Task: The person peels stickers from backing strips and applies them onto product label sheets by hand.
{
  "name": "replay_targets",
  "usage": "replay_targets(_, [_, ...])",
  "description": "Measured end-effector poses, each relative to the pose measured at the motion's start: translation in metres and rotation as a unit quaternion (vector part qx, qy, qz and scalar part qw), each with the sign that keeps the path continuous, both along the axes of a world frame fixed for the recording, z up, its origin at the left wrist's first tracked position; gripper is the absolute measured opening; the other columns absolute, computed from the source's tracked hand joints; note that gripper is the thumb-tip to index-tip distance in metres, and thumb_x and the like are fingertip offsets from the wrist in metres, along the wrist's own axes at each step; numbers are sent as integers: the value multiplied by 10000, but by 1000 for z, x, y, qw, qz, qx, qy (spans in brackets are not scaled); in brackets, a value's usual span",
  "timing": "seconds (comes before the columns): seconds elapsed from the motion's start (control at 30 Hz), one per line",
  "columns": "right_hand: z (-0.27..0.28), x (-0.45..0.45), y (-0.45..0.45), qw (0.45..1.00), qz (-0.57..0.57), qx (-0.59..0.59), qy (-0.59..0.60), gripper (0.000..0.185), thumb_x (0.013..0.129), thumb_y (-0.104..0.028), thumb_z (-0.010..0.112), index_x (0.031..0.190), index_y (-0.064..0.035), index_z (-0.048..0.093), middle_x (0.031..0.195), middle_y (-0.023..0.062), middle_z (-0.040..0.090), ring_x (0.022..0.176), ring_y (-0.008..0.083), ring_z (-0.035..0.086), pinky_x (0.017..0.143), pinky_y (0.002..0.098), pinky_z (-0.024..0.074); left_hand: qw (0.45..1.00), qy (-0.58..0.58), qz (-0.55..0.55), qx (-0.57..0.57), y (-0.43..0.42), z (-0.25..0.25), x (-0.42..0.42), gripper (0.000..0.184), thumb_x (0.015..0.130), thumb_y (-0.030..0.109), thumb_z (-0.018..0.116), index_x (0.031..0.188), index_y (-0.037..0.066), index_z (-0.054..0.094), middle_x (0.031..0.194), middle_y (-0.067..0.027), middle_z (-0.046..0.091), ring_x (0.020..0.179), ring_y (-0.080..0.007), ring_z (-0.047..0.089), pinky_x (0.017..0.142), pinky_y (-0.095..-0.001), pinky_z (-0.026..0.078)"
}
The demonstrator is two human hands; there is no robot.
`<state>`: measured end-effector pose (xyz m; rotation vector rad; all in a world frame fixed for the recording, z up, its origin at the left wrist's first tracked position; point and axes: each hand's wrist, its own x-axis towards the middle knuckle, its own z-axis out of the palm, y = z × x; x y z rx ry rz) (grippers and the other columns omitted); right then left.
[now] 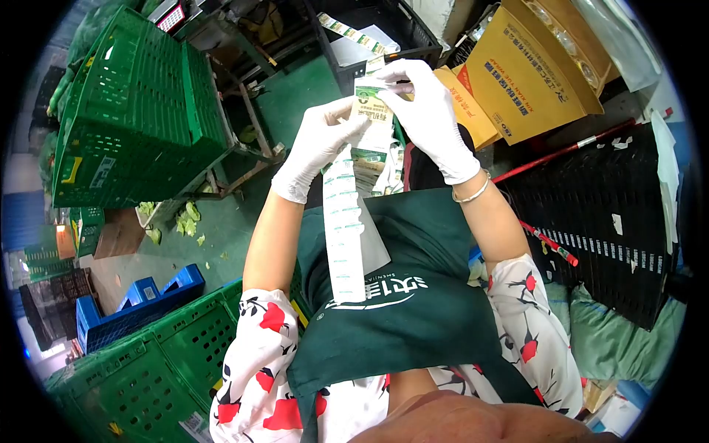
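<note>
Both grips (316, 140) (428, 107) (gloved, nearly closed) pinch a printed label strip (379, 112).

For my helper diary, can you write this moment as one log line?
left hand: gloved, holding printed label; right hand: gloved, at label's upper end; label strip: hanging before green apron

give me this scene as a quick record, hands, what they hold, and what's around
left hand: white glove, fingers gripping the label
right hand: white glove, fingers at the label's upper right
label: green and cream, printed, between the hands
strip: white with green print, hanging below the left hand, in front of the apron
apron: dark green, white lettering
left side: green crates, leaf scraps on the floor
upper right: yellow box with blue print
unclear: whether strip and label are joined
</note>
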<state>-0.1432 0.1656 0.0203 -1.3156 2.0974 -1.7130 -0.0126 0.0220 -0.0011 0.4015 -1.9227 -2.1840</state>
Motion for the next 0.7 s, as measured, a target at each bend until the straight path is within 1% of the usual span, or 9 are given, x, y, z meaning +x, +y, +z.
replay_targets(0.1, [-4,-3,-3,1000,13,18,-2,288,837,-57,714,1110,-19,630,1095,107,632,958,172,661,839,294,550,999,-27,-21,-7,-3,5,4,336,896,88,679,1205,-41,652,1052,-41,702,906,-67,619,823,-228,505])
replay_targets(0.17, [-6,-11,0,999,32,26,-24,313,823,-90,742,1107,-19,631,1089,117,632,954,176,661,835,291,552,999,-28,-23,-36,-8,-1,7,343,898,100,675,1212,-36,652,1031,-25,692,872,-56,597,789,-217,489])
replay_targets(0.23, [-7,-23,5,984,-84,113,107,432,771,-224,819,1112,-26,644,1052,114,640,955,167,647,837,291,530,999,-18,-18,-29,-9,-2,9,341,901,104,670,1212,-34,654,1021,-18,688,855,-50,588,770,-210,480])
replay_targets(0.3, [-22,-42,12,991,-90,87,-36,461,732,-234,843,1080,-6,644,1008,122,659,894,205,648,782,308,535,1000,6,1,13,-8,2,11,329,905,99,664,1205,-35,657,1025,-19,687,856,-50,590,766,-206,476])
replay_targets(0.33, [-27,-47,14,994,-77,46,-62,398,797,-248,806,1066,-1,648,935,78,669,849,152,633,735,276,523,999,25,18,26,-4,9,8,316,907,88,660,1199,-34,661,1025,-25,689,863,-45,590,755,-202,470])
replay_targets(0.43, [-7,-19,31,963,13,84,-254,340,856,-254,756,1057,0,653,899,52,653,808,105,615,702,243,509,993,30,113,-19,-13,-1,1,300,909,94,663,1178,-38,673,974,0,682,778,-30,562,684,-189,461])
replay_targets(0.47, [-11,-4,33,958,47,107,-263,307,896,-261,716,1055,-6,658,881,35,646,779,76,602,680,221,494,987,61,139,-56,-16,-5,-2,292,915,107,660,1169,-36,678,942,12,673,748,-23,543,657,-182,452])
replay_targets(0.5, [-3,13,39,956,96,153,-230,293,902,-226,699,1096,-14,643,937,43,663,851,87,614,745,234,516,980,71,173,-71,-15,-2,-4,286,914,93,658,1172,-29,679,940,10,675,773,-21,543,684,-187,462])
replay_targets(0.7, [-7,59,50,965,91,175,-174,353,832,-164,770,1119,-22,623,900,50,659,795,80,605,743,237,517,929,100,328,-135,-8,3,-10,330,924,107,676,1231,-10,652,974,-10,696,767,-33,570,713,-199,486])
